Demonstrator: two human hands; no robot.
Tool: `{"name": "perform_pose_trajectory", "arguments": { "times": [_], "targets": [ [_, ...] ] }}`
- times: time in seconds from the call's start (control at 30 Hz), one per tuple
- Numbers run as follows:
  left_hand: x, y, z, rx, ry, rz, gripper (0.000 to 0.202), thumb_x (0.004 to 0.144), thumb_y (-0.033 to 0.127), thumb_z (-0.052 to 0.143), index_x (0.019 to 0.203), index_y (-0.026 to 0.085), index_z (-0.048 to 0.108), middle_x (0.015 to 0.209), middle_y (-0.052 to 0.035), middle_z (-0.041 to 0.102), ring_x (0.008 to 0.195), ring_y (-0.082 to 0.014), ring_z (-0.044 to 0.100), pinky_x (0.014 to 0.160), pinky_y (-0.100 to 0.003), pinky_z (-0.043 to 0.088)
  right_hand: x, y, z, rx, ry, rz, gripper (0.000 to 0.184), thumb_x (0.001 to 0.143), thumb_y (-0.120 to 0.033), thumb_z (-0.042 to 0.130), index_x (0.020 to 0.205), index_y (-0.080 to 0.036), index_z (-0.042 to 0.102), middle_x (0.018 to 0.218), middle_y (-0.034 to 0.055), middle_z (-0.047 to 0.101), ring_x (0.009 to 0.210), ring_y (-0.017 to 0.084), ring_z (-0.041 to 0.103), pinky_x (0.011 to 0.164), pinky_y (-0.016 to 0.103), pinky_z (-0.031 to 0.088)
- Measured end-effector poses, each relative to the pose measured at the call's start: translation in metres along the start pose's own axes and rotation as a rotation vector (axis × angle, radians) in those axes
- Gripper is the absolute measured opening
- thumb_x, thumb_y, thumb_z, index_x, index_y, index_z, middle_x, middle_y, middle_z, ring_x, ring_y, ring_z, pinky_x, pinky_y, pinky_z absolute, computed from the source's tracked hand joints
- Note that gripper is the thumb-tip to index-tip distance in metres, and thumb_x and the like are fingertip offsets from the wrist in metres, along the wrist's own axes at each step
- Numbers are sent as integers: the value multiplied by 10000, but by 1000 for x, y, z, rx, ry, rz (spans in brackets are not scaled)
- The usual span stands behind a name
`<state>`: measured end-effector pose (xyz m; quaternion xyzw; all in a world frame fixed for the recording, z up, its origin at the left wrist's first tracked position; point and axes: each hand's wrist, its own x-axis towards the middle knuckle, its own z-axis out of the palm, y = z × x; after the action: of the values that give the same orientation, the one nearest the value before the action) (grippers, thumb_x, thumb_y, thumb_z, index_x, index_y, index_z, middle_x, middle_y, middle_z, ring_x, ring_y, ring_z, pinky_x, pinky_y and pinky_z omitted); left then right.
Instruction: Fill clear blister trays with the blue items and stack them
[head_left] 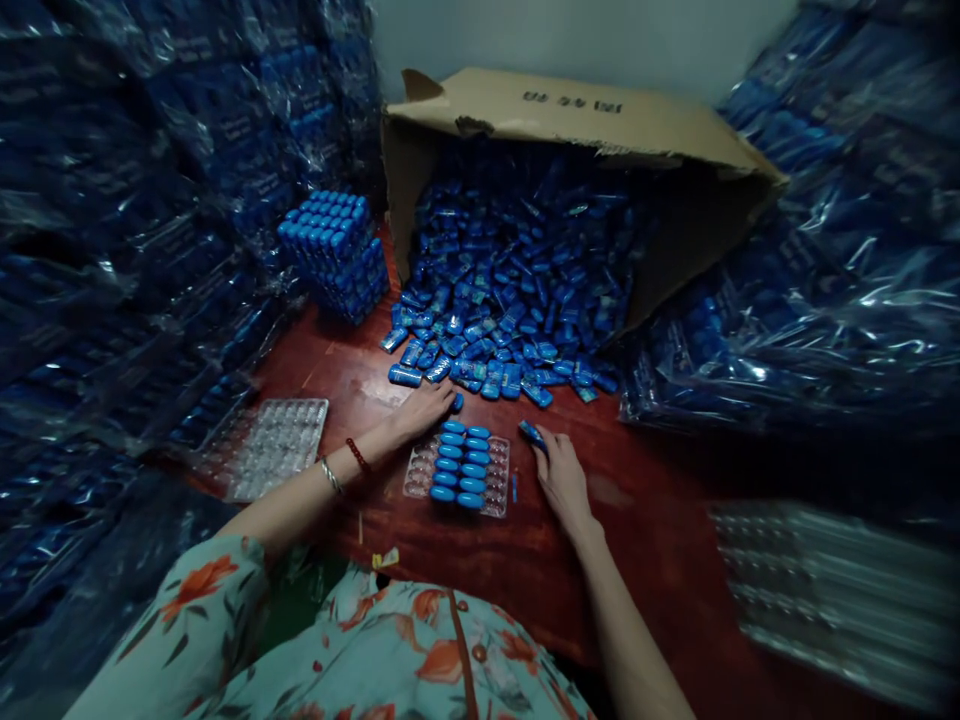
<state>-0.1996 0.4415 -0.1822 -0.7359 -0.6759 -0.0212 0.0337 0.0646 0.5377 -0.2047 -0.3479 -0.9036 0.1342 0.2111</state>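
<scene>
My right hand (561, 475) is closed on a small blue oblong piece (533, 436), held between thumb and fingers just right of a clear plastic tray (496, 478). My left hand (431, 405) is at the near edge of the loose pile, its fingers closed around another small blue piece (457, 401). Blue oblong pieces (472, 470) stand in two columns in the middle of the tray, with unfilled cups on both sides. Behind it, loose blue pieces (510, 310) spill from a cardboard box (570, 115) lying on its side.
Left of the box stands a block of stacked blue pieces (334, 250). An unfilled clear tray (281, 440) lies at the left, and stacked clear trays (832, 590) at the right. Film-wrapped blue packs (810, 290) rise on both sides of the red-brown table (630, 560).
</scene>
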Motion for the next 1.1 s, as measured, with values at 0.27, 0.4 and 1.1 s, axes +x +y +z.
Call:
{"name": "perform_pose_trajectory", "arguments": {
  "times": [0.27,0.4,1.1],
  "targets": [
    [-14,-11,-3,-132,-153,-92,462,892,90,314,1332,214,383,1335,-161,409,862,-202,598,661,-286,457,-22,-10,-28,535,-152,567,628,790,-556,514,1286,-171,501,537,-24,562,434,143,507,467,262,415],
    [-27,-26,-3,-336,-113,-135,360,881,245,462,1238,205,456,1233,-139,467,727,-159,595,637,-278,461,-33,-8,-25,978,-230,735,639,646,-572,658,1106,-130,627,568,9,611,459,140,551,425,239,408],
    [-95,24,-12,-1035,385,-530,316,899,277,462,1166,130,543,1095,-109,625,947,-181,611,843,-335,508,28,-39,-2,324,-289,-149,162,892,-203,326,875,-197,487,854,72,556,793,199,517,746,328,431]
  ]
}}
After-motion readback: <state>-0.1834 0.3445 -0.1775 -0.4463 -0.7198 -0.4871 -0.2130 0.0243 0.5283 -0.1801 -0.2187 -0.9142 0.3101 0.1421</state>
